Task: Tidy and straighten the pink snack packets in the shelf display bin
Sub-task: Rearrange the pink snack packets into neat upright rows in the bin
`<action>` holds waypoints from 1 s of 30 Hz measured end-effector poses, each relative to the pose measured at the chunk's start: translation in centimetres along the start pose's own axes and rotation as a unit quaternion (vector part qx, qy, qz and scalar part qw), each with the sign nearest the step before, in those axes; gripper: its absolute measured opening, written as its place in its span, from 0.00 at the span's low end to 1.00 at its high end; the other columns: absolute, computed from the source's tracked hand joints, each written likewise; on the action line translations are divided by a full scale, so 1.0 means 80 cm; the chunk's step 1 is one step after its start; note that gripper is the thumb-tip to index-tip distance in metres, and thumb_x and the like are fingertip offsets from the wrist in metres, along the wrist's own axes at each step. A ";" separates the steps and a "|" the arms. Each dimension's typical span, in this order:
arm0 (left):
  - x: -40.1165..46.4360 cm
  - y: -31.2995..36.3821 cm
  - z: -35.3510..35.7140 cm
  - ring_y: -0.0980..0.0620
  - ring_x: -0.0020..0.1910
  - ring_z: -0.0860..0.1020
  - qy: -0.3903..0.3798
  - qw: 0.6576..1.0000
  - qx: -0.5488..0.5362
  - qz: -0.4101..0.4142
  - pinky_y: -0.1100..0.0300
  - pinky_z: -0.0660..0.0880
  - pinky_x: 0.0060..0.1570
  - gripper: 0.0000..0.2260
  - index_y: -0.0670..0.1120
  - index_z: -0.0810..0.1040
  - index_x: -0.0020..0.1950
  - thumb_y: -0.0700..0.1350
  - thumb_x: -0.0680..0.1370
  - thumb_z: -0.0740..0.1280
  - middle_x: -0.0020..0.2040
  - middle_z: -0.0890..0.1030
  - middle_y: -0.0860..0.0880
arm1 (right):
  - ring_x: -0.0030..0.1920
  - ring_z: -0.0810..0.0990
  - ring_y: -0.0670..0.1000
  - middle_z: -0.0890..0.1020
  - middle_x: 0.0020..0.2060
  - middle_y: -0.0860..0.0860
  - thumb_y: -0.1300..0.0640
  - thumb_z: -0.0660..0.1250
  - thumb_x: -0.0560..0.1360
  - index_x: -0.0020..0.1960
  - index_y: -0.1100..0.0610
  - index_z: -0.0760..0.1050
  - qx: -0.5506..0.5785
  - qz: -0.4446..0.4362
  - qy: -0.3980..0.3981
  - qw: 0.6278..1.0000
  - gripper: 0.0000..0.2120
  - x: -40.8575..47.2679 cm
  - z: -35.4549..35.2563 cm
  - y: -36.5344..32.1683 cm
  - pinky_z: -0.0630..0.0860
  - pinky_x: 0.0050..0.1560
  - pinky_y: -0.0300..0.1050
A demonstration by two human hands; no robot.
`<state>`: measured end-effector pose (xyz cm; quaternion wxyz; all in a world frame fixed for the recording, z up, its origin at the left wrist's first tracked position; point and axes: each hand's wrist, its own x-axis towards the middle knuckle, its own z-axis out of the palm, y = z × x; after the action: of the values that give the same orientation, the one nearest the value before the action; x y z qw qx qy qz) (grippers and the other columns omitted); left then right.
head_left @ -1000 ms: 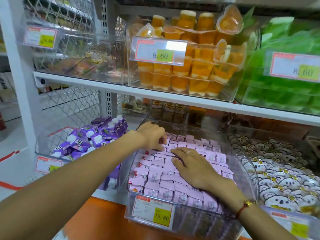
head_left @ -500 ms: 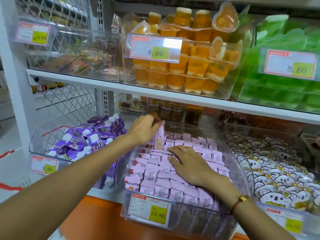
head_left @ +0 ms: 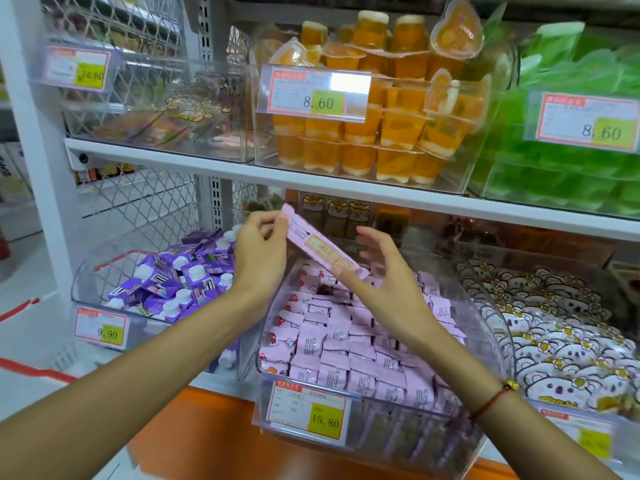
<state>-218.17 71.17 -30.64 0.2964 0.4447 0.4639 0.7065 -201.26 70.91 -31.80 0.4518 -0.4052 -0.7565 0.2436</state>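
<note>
We take the clear bin (head_left: 363, 424) of pink packets as landmark. Left of it: a curved clear bin of purple cartons (head_left: 173, 275) with white caps, glossy printed card, lying jumbled.

Above the landmark bin's back half, our left hand (head_left: 258, 258) pinches the upper-left end of one long pink packet (head_left: 322, 245), fingers curled on it. The packet is a flat narrow strip, matte pink film with a pale yellow label panel, tilted down to the right. Our right hand (head_left: 384, 278) holds the lower-right end, thumb under the strip's end, other fingers spread loosely behind it; a red cord bracelet (head_left: 491, 400) with a gold bead sits on that wrist.

Below the hands, inside the bin, the pink packets (head_left: 346, 355) stand in overlapping rows, crimped zigzag edges up, soft film. On the bin's front wall, a price tag (head_left: 308, 412) reads 15.80.

Right of the bin: clear pouches with white bear prints (head_left: 568, 341), glossy, piled.
</note>
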 end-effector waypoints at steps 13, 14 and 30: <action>0.000 0.012 -0.054 0.53 0.48 0.79 -0.290 0.907 0.266 0.153 0.51 0.77 0.51 0.16 0.55 0.79 0.55 0.58 0.70 0.69 0.50 0.81 0.55 | 0.34 0.85 0.50 0.85 0.38 0.58 0.50 0.68 0.75 0.47 0.60 0.79 0.423 0.330 -0.019 0.844 0.12 0.002 -0.011 -0.032 0.78 0.30 0.36; 0.001 0.010 -0.055 0.53 0.47 0.80 -0.277 0.912 0.263 0.147 0.49 0.77 0.50 0.15 0.54 0.80 0.54 0.59 0.70 0.68 0.48 0.82 0.55 | 0.35 0.85 0.50 0.85 0.40 0.59 0.47 0.64 0.76 0.49 0.60 0.79 0.440 0.328 -0.033 0.835 0.16 0.002 -0.011 -0.031 0.79 0.31 0.37; -0.060 -0.028 -0.085 0.62 0.55 0.75 -0.145 0.947 0.283 0.044 0.58 0.74 0.52 0.17 0.57 0.70 0.63 0.54 0.75 0.67 0.58 0.75 0.61 | 0.43 0.80 0.46 0.82 0.47 0.54 0.56 0.67 0.76 0.60 0.53 0.62 0.158 0.166 0.159 0.960 0.17 0.022 0.010 0.014 0.72 0.39 0.26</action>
<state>-222.27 65.37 -35.59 0.1913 0.6282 0.5764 0.4864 -202.00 72.95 -32.16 0.5779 -0.4824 -0.5484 0.3640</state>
